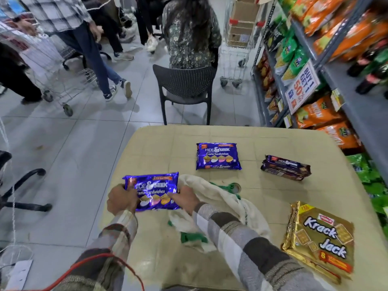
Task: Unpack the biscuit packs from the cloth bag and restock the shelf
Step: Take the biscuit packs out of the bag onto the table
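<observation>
I hold a purple Hide & Seek biscuit pack (154,189) over the table's near left corner, my left hand (120,199) gripping its left end and my right hand (184,198) its right end. The cream cloth bag (218,203) with green handles lies crumpled just right of the pack, under my right forearm. A second purple Hide & Seek pack (218,156) lies flat in the table's middle. Two dark brown Hide & Seek packs (285,168) are stacked toward the right. A gold Krack Jack pack (321,238) lies at the near right. The shelf (344,95) runs along the right side.
The beige table (262,139) stands against the shelf of orange and green snack bags. A dark chair (185,89) with a seated person is just beyond the table. Several people and shopping trolleys (236,49) fill the tiled aisle behind and to the left.
</observation>
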`<state>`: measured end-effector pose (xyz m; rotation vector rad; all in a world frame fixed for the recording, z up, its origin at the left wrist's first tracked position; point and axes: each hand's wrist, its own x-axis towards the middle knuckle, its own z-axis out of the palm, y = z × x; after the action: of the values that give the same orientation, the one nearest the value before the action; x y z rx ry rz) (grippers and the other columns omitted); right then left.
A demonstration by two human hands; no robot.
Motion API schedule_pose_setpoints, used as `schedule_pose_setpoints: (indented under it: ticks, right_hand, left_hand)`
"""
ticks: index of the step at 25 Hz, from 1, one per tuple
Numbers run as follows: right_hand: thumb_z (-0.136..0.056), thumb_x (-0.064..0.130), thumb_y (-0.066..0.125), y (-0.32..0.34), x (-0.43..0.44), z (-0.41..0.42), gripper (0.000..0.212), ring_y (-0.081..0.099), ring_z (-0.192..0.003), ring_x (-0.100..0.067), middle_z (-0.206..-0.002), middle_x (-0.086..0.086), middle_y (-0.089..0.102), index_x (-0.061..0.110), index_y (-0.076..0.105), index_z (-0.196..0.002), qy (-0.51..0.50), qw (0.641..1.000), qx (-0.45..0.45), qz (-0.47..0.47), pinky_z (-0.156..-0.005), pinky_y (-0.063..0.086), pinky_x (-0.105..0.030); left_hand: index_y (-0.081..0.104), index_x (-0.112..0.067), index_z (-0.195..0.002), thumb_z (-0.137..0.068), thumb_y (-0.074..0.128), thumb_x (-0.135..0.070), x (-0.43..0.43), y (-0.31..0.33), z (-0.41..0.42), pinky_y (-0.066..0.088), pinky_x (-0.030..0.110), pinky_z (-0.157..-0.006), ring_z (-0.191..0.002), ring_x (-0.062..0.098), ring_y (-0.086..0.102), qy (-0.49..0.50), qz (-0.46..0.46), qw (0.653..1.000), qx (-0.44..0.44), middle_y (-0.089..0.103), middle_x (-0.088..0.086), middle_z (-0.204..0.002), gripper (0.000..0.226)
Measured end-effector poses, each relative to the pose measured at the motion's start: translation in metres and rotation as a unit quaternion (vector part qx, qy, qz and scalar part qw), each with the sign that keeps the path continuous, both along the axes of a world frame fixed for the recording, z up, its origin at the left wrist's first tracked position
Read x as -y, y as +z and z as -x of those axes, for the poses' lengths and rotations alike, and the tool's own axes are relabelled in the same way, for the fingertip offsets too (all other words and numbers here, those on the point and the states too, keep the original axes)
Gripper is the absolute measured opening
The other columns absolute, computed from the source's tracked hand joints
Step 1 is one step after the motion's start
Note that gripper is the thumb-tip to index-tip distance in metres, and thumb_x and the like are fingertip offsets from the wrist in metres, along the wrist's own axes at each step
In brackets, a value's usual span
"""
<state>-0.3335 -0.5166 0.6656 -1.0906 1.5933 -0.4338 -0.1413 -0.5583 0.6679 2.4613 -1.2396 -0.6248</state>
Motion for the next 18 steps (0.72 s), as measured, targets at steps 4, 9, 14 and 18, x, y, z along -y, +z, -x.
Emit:
schedule_pose_setpoints:
  ticks: [4, 9, 14, 18]
  right_hand:
    - [-0.090, 0.030, 0.064, 0.023, 0.044, 0.075, 0.036, 0.048, -0.068, -0.020, -0.070, -0.006, 0.051, 0.014, 0.047, -0.063, -0.054, 0.995, -0.063, 0.055, -0.064, 0.036, -0.029]
    - [-0.086, 0.023, 0.066, 0.033, 0.076, 0.174, 0.031, 0.052, -0.074, -0.020, -0.073, -0.010, 0.056, -0.003, 0.061, -0.070, -0.141, 0.983, -0.087, 0.074, -0.069, 0.043, -0.036]
    - [-0.084, 0.021, 0.062, 0.008, 0.092, 0.245, 0.022, 0.062, -0.106, -0.032, -0.102, -0.022, 0.070, 0.001, 0.068, -0.080, -0.177, 0.977, -0.099, 0.059, -0.091, 0.048, -0.038]
    - [-0.082, 0.020, 0.061, -0.027, 0.098, 0.261, 0.023, 0.061, -0.109, -0.031, -0.111, -0.018, 0.067, 0.004, 0.071, -0.094, -0.191, 0.978, -0.075, 0.024, -0.092, 0.049, -0.036]
  left_hand:
    - [0.073, -0.009, -0.092, -0.091, 0.056, -0.049, 0.051, 0.020, 0.073, 0.050, 0.044, -0.076, -0.094, 0.044, 0.064, -0.053, 0.060, 0.997, -0.022, 0.069, 0.024, -0.098, 0.043]
    - [0.074, -0.009, -0.085, -0.093, 0.055, -0.045, 0.089, 0.024, 0.170, 0.049, 0.039, -0.073, -0.091, 0.041, 0.066, -0.157, 0.102, 0.980, -0.069, 0.072, 0.022, -0.092, 0.041]
    - [0.073, -0.006, -0.087, -0.091, 0.057, -0.029, 0.115, 0.001, 0.244, 0.048, 0.036, -0.070, -0.087, 0.038, 0.067, -0.224, 0.078, 0.967, -0.091, 0.074, 0.018, -0.091, 0.028]
    - [0.073, -0.006, -0.087, -0.090, 0.057, -0.026, 0.124, -0.033, 0.260, 0.051, 0.039, -0.072, -0.086, 0.038, 0.067, -0.241, 0.047, 0.967, -0.071, 0.073, 0.018, -0.089, 0.026]
